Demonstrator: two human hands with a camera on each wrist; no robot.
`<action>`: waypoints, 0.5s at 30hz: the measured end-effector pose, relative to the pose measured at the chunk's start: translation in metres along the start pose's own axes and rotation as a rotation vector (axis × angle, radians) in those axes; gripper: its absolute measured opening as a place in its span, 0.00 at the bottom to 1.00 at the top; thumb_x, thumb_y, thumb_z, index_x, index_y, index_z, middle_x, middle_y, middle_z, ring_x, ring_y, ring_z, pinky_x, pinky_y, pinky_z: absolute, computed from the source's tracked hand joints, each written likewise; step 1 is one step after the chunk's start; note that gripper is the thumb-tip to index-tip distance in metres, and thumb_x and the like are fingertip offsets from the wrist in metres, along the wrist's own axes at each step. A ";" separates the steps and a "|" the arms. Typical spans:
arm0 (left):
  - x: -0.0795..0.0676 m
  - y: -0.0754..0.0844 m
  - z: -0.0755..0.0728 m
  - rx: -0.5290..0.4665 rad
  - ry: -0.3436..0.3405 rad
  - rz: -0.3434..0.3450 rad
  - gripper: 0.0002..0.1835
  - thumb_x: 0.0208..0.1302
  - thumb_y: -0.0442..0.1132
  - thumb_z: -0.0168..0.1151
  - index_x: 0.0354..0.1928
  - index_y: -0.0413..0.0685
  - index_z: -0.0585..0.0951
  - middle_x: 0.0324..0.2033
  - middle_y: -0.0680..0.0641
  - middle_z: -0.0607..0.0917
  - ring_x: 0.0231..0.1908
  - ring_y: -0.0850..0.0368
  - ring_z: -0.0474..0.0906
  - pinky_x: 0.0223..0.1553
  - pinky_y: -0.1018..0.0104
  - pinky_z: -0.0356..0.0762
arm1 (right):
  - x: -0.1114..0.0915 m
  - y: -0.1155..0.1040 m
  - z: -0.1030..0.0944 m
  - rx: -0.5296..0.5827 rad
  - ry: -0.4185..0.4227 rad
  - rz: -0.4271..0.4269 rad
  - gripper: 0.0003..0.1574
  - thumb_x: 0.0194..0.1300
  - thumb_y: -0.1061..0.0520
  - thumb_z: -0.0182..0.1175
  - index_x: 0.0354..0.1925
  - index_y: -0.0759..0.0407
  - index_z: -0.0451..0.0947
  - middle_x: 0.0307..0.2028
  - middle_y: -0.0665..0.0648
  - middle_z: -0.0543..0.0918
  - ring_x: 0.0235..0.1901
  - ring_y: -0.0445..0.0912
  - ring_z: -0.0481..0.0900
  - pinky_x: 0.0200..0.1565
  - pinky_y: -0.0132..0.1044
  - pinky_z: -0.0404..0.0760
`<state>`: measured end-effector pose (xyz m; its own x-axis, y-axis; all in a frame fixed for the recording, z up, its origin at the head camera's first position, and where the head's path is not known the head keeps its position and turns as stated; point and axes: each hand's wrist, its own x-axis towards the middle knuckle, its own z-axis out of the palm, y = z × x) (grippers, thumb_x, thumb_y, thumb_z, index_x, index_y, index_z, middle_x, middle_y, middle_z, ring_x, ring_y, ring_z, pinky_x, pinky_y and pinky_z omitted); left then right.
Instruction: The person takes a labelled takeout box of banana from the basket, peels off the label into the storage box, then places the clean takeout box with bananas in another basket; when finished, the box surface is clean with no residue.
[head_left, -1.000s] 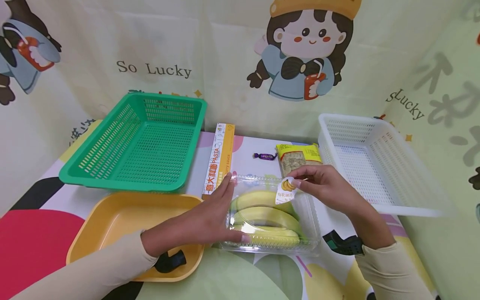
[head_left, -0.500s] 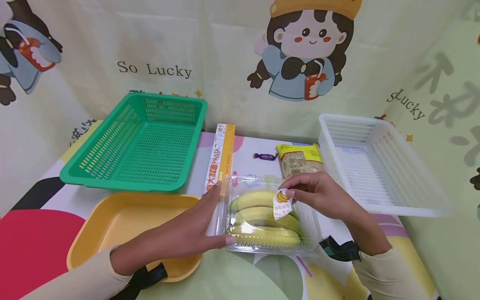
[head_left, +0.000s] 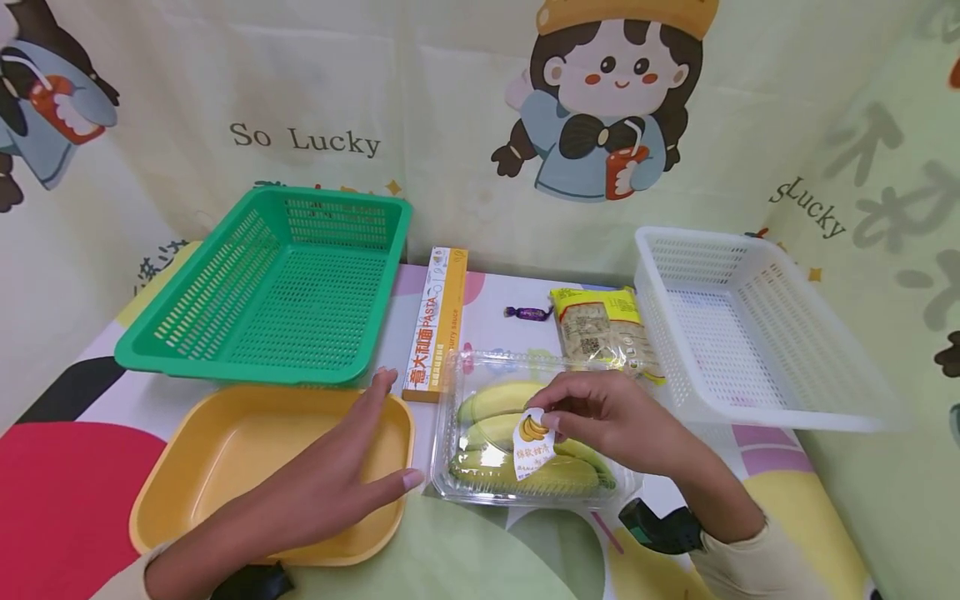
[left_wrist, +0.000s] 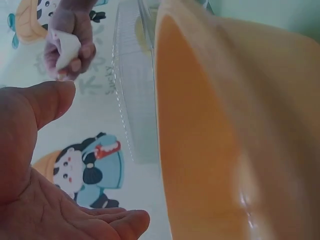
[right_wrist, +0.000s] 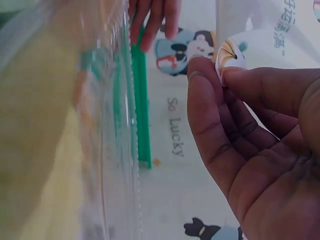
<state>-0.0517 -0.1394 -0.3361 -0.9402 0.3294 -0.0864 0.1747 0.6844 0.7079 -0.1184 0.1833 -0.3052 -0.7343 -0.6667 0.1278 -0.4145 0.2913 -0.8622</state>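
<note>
Between thumb and forefinger my right hand (head_left: 611, 421) pinches a white sticker (head_left: 531, 446) with a banana picture and printed characters. The sticker hangs over a clear plastic box (head_left: 480, 367) of bananas (head_left: 495, 400), its lid closed. In the right wrist view the sticker (right_wrist: 230, 56) shows at the fingertips, apart from the box wall (right_wrist: 120, 125). My left hand (head_left: 315, 475) is held over the yellow tray, apart from the box, fingers extended and thumb spread. The left wrist view shows that left hand (left_wrist: 55, 175) holding nothing, with the tray wall (left_wrist: 200, 140) beside it.
The yellow tray (head_left: 168, 467) stands at front left, below a green basket (head_left: 367, 333). Behind the banana box lie a pasta box (head_left: 435, 325), a purple-wrapped candy (head_left: 527, 313) and a yellow-topped bag (head_left: 607, 325). A white basket (head_left: 795, 417) stands at the right.
My left hand has let go of the banana box and moved left over the yellow tray. The right hand has carried the sticker left and toward me, above the lid.
</note>
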 end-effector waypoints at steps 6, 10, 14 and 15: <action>-0.011 -0.012 -0.001 -0.008 0.048 0.007 0.56 0.60 0.68 0.59 0.77 0.60 0.35 0.75 0.54 0.47 0.73 0.51 0.45 0.66 0.41 0.53 | 0.005 -0.009 0.022 0.048 -0.045 -0.014 0.10 0.66 0.66 0.61 0.44 0.59 0.84 0.39 0.51 0.85 0.37 0.46 0.81 0.41 0.39 0.83; -0.018 -0.018 -0.002 0.016 0.045 0.013 0.54 0.62 0.66 0.58 0.78 0.57 0.38 0.76 0.51 0.46 0.73 0.47 0.45 0.64 0.40 0.54 | 0.012 -0.012 0.034 0.064 -0.050 -0.054 0.09 0.66 0.67 0.61 0.44 0.60 0.84 0.39 0.51 0.85 0.36 0.45 0.81 0.41 0.38 0.82; -0.024 -0.022 -0.007 0.033 0.058 -0.017 0.52 0.62 0.67 0.56 0.78 0.59 0.40 0.75 0.50 0.47 0.72 0.44 0.48 0.63 0.41 0.59 | 0.019 -0.015 0.044 0.080 -0.067 -0.065 0.10 0.66 0.67 0.61 0.44 0.60 0.84 0.39 0.50 0.85 0.36 0.44 0.80 0.41 0.38 0.82; -0.025 -0.024 -0.009 0.032 0.061 -0.018 0.52 0.62 0.67 0.56 0.78 0.60 0.40 0.75 0.50 0.48 0.72 0.43 0.49 0.62 0.41 0.60 | 0.021 -0.016 0.046 0.082 -0.064 -0.056 0.10 0.65 0.67 0.61 0.44 0.60 0.84 0.39 0.50 0.85 0.36 0.44 0.81 0.42 0.38 0.82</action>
<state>-0.0350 -0.1693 -0.3445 -0.9594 0.2767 -0.0553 0.1656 0.7110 0.6834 -0.1025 0.1330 -0.3118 -0.6743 -0.7234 0.1481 -0.4069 0.1967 -0.8920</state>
